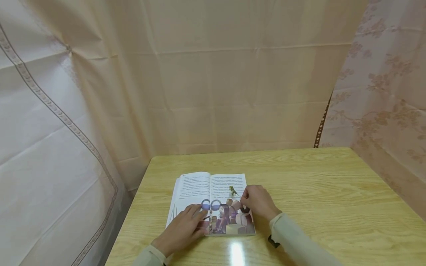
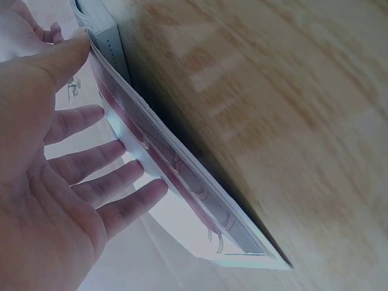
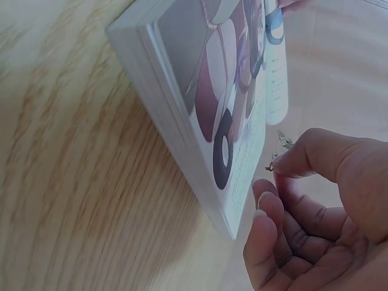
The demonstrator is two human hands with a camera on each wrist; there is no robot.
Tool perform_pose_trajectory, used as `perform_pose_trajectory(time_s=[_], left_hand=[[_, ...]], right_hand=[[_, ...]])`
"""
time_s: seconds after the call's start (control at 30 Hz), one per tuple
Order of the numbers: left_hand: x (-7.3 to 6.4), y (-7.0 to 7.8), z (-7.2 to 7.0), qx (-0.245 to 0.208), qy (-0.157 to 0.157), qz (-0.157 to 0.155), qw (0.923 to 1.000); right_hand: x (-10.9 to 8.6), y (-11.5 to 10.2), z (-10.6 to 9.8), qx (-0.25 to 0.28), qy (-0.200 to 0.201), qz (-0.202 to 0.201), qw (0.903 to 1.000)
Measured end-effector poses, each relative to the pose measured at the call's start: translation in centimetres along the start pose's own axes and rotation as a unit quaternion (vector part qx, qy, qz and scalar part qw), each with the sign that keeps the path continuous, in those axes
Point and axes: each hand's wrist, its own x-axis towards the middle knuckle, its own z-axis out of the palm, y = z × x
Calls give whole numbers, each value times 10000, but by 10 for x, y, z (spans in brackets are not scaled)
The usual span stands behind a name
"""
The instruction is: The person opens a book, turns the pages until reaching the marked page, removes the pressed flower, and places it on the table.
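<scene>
An open book [image 1: 193, 190] lies on the table, with printed text above and a coloured illustration across the lower part of the right page. My left hand [image 1: 184, 225] rests on the lower left page near the spine. In the left wrist view its fingers [image 2: 91, 160] are spread and fairly straight over the page, the thumb near the lower edge. Over the right page, my right hand [image 1: 259, 201] pinches the thin stem of a small green sprig [image 1: 232, 190] between thumb and forefinger. The leafy end of the sprig [image 3: 284, 142] shows beyond the fingertips in the right wrist view.
The wooden table [image 1: 316, 184] extends to both sides of the book. A beige curtain [image 1: 233, 92] hangs behind it, a pale cloth [image 1: 43, 166] at left and a flower-patterned one [image 1: 389, 92] at right. A dark band [image 1: 273, 242] shows at the right wrist.
</scene>
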Motion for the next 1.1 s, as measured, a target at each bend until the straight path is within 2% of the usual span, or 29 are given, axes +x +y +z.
perform_pose_trajectory(time_s=[0.53, 0.77, 1.1], left_hand=[[0, 1, -1, -74, -42, -46, 10000], [0, 1, -1, -73, -122, -119, 9998], [0, 0, 0, -68, -126, -86, 9999]], right_hand=[[-4, 12, -11, -173, 220, 61, 9996], [-9, 17, -17, -276, 335, -47, 9990], [-13, 30, -25, -178, 251, 283, 9991]])
